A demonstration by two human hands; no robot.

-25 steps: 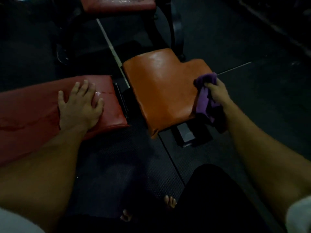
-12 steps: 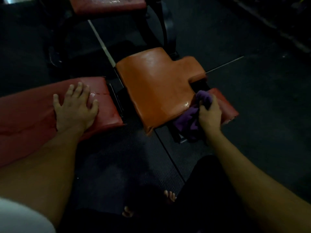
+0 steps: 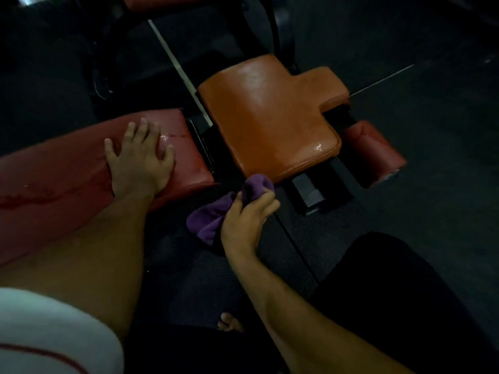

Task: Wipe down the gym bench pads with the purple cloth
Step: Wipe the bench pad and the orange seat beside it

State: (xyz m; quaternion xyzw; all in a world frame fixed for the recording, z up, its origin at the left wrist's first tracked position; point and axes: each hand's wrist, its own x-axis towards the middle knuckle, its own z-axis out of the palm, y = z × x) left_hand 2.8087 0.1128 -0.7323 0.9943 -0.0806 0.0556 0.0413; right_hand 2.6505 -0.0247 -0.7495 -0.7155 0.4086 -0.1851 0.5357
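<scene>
The right hand [image 3: 247,220] grasps the purple cloth [image 3: 216,215] against the near edge of the orange pad [image 3: 270,117]. The left hand [image 3: 140,160] lies flat, fingers spread, on the red pad [image 3: 67,182]. A red roller pad [image 3: 374,152] sits just beside the orange one, above the dark floor [image 3: 432,184].

I have only the head view: worn high, it looks forward and steeply down, close over the orange seat pad [image 3: 270,120] and the dark rubber floor [image 3: 432,184] below.
</scene>
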